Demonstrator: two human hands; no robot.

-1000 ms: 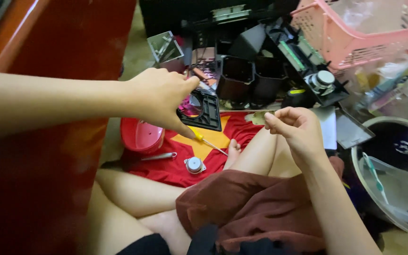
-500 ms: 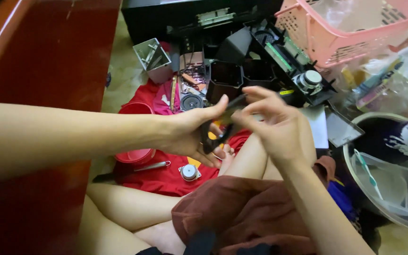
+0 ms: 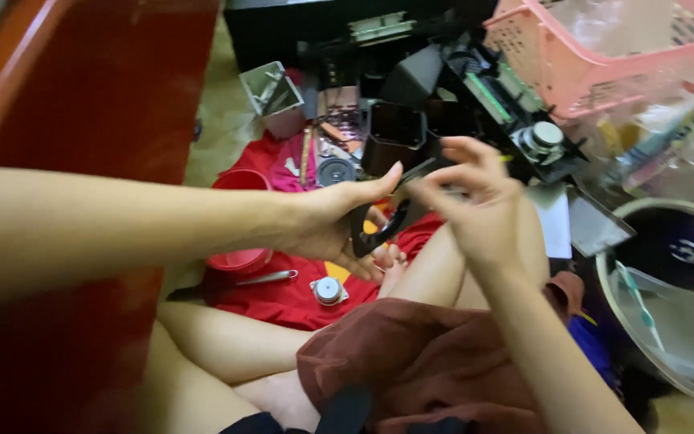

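My left hand (image 3: 331,229) holds the black plastic part (image 3: 383,217) tight, up over my knees. My right hand (image 3: 475,197) pinches its top edge. It is off the red cloth (image 3: 283,293), not apart yet.

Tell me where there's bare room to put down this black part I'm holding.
The red cloth looks free between the small silver motor and the red bowl. A strip of floor beside the red cabinet is bare. Ahead, around the pink basket, it is crowded.
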